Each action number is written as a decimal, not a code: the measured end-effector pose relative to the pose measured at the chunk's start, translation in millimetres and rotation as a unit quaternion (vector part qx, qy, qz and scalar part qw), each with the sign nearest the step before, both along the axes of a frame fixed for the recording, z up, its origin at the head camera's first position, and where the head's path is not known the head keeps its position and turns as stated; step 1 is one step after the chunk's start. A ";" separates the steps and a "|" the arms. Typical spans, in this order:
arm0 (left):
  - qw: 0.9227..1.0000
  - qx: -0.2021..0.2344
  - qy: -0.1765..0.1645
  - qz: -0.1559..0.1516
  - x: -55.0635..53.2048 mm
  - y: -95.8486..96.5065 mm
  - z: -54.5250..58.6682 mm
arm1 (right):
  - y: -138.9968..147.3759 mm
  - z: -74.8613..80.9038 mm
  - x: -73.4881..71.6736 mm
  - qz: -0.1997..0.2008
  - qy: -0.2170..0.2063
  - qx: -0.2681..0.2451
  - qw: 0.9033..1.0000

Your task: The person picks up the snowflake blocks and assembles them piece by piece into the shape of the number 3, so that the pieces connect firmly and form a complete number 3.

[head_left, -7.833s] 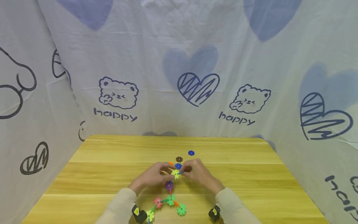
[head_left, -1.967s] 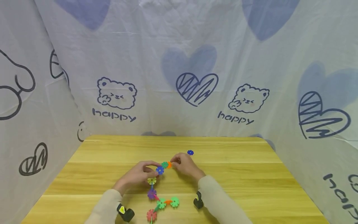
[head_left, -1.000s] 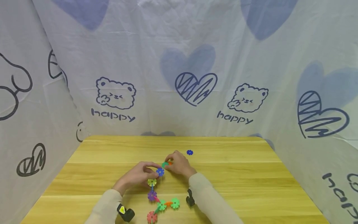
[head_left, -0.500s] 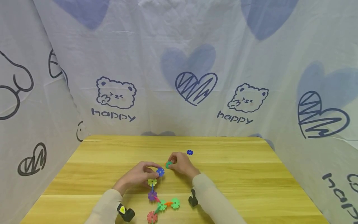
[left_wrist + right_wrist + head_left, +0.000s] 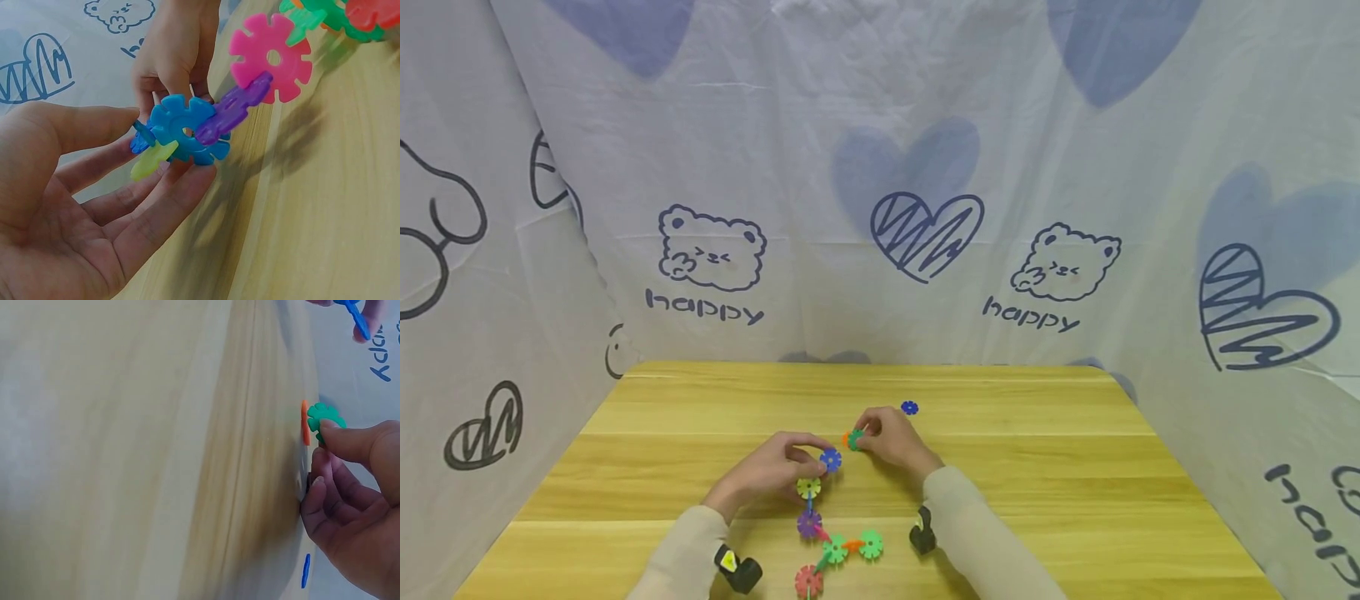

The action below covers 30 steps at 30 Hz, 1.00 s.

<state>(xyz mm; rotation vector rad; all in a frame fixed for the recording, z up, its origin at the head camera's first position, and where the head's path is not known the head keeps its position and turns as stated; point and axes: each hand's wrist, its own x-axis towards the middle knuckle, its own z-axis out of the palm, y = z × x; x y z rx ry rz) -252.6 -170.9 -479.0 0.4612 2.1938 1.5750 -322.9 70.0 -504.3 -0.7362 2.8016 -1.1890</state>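
Observation:
My left hand (image 5: 772,462) pinches a chain of notched plastic snowflake discs near its far end. At its fingertips is a blue disc (image 5: 831,460), and a yellow disc (image 5: 808,487) comes just below. In the left wrist view, the fingers lie around a light blue disc (image 5: 178,128) slotted to a purple disc (image 5: 234,109) and a pink disc (image 5: 275,53). My right hand (image 5: 889,437) pinches a green snowflake disc (image 5: 325,419) between thumb and fingers. An orange disc (image 5: 305,422) stands edge-on at the green one's side. A small gap separates this pair from the chain.
A loose dark blue disc (image 5: 910,407) lies on the wooden table (image 5: 1037,467) behind my right hand. The chain trails toward me through a purple disc (image 5: 809,523), green discs and a red disc (image 5: 808,581). A printed cloth (image 5: 820,292) hangs behind the table.
Since 7.8 s ago, the chain has shifted left. My right hand took up the green and orange discs, brought them near the blue disc, then drew back right; orange now faces the chain.

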 end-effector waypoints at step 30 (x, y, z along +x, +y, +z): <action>1.000 -0.004 0.024 0.019 0.3 4.3 1.2 | 20.9 15.5 22.8 0.072 -0.030 -0.079 0.994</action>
